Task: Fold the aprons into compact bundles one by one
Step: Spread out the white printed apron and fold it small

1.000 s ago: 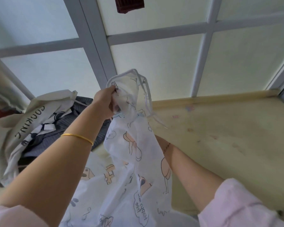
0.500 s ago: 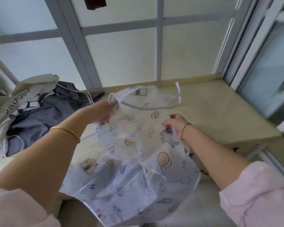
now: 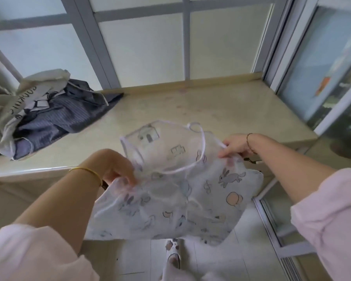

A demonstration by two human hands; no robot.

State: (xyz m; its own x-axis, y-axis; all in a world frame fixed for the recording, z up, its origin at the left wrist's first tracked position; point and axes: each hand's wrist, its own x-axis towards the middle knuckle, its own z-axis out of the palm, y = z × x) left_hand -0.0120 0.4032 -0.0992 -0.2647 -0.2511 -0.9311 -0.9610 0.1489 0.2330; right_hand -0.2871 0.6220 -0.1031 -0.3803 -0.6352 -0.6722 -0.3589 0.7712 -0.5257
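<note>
Currently: one apron in hand, not yet folded.
Apron: thin white printed apron (image 3: 182,185) held up in the air at the near edge of the counter (image 3: 211,110), bib end toward the far side, skirt hanging near and down over the floor.
Neck loop: white strap (image 3: 201,147) curls over the bib top, loose.
Left hand: left hand (image 3: 114,169) pinches the apron's left edge, fingers curled round the cloth.
Right hand: right hand (image 3: 235,146) pinches the right edge near the bib corner, fingers closed on the cloth.
Hands vs apron: hands well apart, one on each side; the cloth spans between them, slack and rumpled in the middle.
Long axis: runs far to near, roughly across the line between the hands.
Key relation: counter lies just beyond the bib end; both hands about equally near it, right hand a bit farther out.
Next move, my guess: lay it flat on the counter or bring the two side edges together for a lengthwise fold.
Risk: loose strap could get trapped inside the fold.
Pile: other aprons (image 3: 49,116) heaped on the far left of the counter, untouched.
</note>
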